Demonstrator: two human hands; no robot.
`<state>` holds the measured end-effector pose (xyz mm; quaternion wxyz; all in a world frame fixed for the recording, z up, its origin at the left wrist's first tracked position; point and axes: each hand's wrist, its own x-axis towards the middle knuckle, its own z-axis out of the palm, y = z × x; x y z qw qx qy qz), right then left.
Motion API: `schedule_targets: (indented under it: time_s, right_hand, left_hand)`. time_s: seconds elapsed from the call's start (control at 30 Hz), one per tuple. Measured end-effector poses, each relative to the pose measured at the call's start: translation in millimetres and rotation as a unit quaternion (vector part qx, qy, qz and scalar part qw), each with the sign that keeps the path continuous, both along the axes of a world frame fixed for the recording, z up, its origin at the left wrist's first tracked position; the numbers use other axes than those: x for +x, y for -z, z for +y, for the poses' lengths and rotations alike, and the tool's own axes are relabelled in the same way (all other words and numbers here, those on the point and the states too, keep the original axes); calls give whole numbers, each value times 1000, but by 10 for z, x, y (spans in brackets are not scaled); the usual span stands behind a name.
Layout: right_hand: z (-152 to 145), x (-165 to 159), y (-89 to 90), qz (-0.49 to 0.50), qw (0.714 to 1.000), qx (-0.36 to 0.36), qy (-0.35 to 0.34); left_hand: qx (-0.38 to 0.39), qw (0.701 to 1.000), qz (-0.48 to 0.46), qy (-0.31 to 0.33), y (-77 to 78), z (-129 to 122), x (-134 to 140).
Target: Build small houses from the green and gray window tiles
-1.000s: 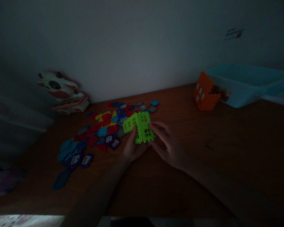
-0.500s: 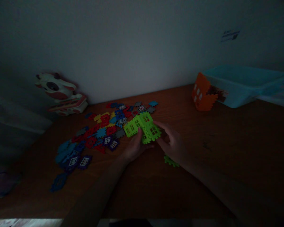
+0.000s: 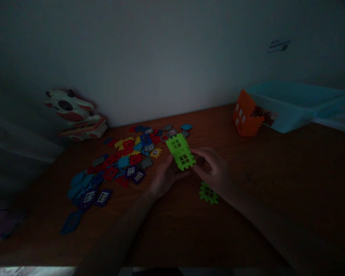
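Several joined lime-green interlocking building tiles with window cut-outs are held up over the table's middle. My left hand grips their left lower side, the thumb along the edge and the fingers beneath. At the right edge, my right hand pinches the same green piece between thumb and fingers; its underside is hidden. A single loose green tile with a window lies flat on the table just below my right hand.
Red, blue, yellow, grey and purple tiles lie scattered on the wooden table to the left. A cow-shaped toy stands at the back left. An orange tile structure stands beside a pale blue bin at the back right.
The green joined tiles have turned, so the row that stuck out to the left no longer shows. My right hand has shifted slightly, uncovering more of the loose green tile.
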<state>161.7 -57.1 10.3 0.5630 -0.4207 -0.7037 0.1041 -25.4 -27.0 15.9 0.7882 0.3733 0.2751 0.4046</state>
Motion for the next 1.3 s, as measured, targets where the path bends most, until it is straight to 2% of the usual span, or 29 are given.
schedule_targets:
  time_s: [0.13, 0.23, 0.3, 0.4, 0.43, 0.5, 0.57, 0.63, 0.7, 0.73, 0.8, 0.9, 1.03, 1.3]
  right_hand:
    - [-20, -34, 5, -51, 997, 19, -52]
    - [-54, -89, 20, -50, 994, 1, -101]
    - [-81, -134, 26, -9, 992, -37, -118]
    - [-102, -198, 13, 141, 974, -149, -99]
    - [-101, -215, 3, 196, 955, -202, -99]
    - [-88, -241, -20, 287, 895, -315, -130]
    - [-70, -263, -39, 351, 814, -420, -194]
    - [-60, -288, -48, 419, 718, -498, -247]
    - [-62, -318, -46, 497, 628, -537, -266]
    - [-68, -334, -42, 535, 595, -540, -263]
    - [-82, -364, -31, 595, 558, -523, -247]
    - [-106, -394, -20, 638, 542, -493, -236]
    - [-140, -414, -24, 643, 546, -473, -255]
    - [-169, -431, 21, 613, 540, -495, -297]
  left_hand:
    - [18, 1000, 7, -14, 87, -14, 1]
    - [16, 998, 27, -50, 108, 6, -1]
    - [13, 997, 33, -70, 104, 31, -4]
    - [13, 996, 26, -83, 104, 61, -3]
    - [15, 996, 22, -84, 109, 67, -1]
    - [29, 997, 18, -76, 128, 68, 1]
    - [51, 996, 28, -66, 157, 57, -3]
    - [78, 994, 52, -63, 191, 40, -15]
    - [98, 990, 75, -65, 224, 25, -30]
    - [102, 989, 82, -64, 238, 21, -36]
    - [104, 989, 83, -64, 253, 20, -38]
    - [91, 992, 71, -58, 235, 26, -21]
    - [72, 995, 51, -42, 161, 11, -4]
    - [84, 993, 56, -59, 114, -34, -25]
